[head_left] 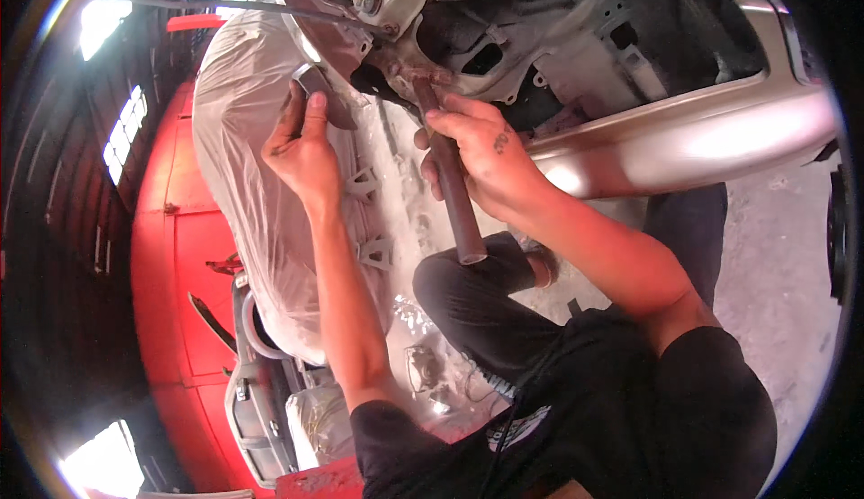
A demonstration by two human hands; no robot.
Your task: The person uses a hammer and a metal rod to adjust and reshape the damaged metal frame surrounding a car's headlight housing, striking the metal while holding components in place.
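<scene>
My right hand [481, 152] is wrapped round the dark, tube-like handle of a hammer [461, 206]. The handle slants down toward my knee, and its rusty-looking head lies close against the car's bare front corner [387, 49]. To the left, my left hand [306, 157] pinches a curved dark metal block [335, 107], shaped like a body dolly, between thumb and fingers. The block is beside the car's edge; whether it touches the metal I cannot tell. My fingers hide part of it.
A silver body panel [684, 134] runs along the right, below the open wheel-well area [558, 40]. At left stands a large shape under pale sheeting [247, 130], before a red wall [180, 256]. A loose car door panel [256, 418] leans at lower left. My bent knee [468, 292] is below the hammer.
</scene>
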